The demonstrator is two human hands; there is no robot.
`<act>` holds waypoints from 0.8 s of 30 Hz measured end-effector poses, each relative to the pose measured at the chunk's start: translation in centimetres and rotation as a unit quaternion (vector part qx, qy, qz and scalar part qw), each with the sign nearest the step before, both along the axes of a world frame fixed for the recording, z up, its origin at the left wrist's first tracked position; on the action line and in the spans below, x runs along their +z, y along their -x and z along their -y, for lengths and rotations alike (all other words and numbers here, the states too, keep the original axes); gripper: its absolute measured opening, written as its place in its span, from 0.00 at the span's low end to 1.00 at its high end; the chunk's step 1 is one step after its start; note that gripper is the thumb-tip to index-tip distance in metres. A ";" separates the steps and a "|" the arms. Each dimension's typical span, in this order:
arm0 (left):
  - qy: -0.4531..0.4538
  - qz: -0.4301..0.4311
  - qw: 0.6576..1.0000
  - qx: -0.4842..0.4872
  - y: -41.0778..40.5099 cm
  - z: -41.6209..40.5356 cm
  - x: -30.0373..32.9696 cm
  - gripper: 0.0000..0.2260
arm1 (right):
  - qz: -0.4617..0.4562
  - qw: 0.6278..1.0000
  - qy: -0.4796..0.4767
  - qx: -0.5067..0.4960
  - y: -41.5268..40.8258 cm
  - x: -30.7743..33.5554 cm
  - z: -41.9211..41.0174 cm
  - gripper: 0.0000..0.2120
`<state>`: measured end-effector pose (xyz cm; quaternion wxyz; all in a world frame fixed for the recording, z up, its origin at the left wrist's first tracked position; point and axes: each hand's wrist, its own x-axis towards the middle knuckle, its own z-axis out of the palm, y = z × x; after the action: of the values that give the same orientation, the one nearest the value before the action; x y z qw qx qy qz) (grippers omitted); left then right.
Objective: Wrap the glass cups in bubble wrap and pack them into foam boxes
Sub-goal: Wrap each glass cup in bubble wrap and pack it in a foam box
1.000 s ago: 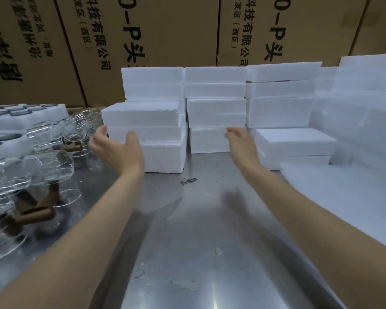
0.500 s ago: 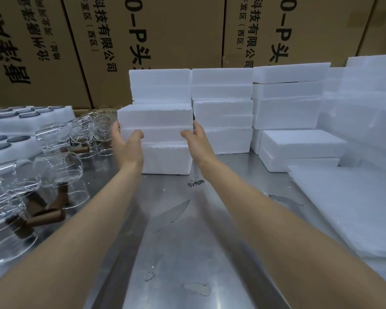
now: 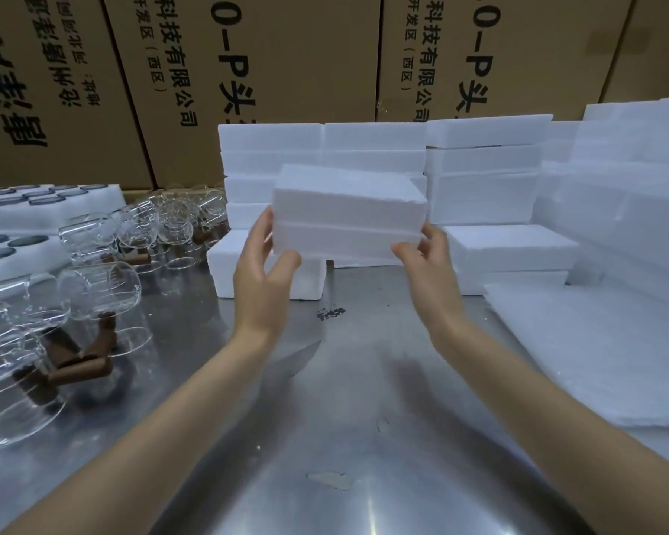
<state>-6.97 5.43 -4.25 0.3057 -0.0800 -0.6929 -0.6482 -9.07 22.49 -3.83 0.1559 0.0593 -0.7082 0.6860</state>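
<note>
Brown cardboard boxes (image 3: 286, 71) behind the table carry black vertical print: "科技有限公司", "(西区)" and large "0-P头". The leftmost box's text appears upside down and unclear.

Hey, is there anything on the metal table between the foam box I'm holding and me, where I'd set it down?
Nothing visible. The white foam box, held by the left hand and right hand, is above the bare steel table. Clear glass cups lie off to the left, white foam sheets to the right.

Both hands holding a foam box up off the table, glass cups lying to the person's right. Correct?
Not quite. The glass cups lie to the person's left, as the head view shows. The rest holds: left hand and right hand hold the foam box by its ends, up off the table.
</note>
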 end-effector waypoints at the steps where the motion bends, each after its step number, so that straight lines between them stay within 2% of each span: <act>1: 0.005 -0.001 1.000 -0.013 -0.6 -0.4 -0.3 0.30 | -0.003 1.000 -0.004 -0.018 -0.6 -0.4 -0.7 0.22; 4: 0.007 0.010 0.999 -0.044 -2.0 -1.5 -1.4 0.30 | -0.003 0.998 -0.024 -0.060 -1.9 -1.5 -2.5 0.17; 9: 0.016 0.059 0.994 -0.087 -2.8 -2.4 -3.4 0.27 | 0.045 0.991 -0.070 -0.109 -2.6 -3.1 -4.5 0.18; 15: 0.039 0.107 0.991 -0.072 -2.6 -1.1 -3.8 0.25 | 0.073 0.987 -0.111 -0.094 -2.7 -3.5 -4.7 0.19; 18: 0.065 0.135 0.986 -0.067 -2.7 -0.4 -4.1 0.22 | 0.085 0.980 -0.157 -0.082 -2.6 -3.9 -4.9 0.18; 22: 0.116 0.181 0.975 -0.054 -2.6 -0.1 -4.1 0.23 | 0.088 0.968 -0.220 -0.077 -2.2 -4.5 -5.1 0.17; 24: 0.132 0.186 0.972 -0.046 -2.5 0.0 -4.2 0.18 | 0.087 0.964 -0.240 -0.079 -1.9 -4.8 -5.2 0.17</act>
<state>-4.44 5.44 -8.44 0.1278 -0.0295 -0.8128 -0.5675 -7.20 27.72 -8.60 0.1286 -0.0211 -0.8652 0.4842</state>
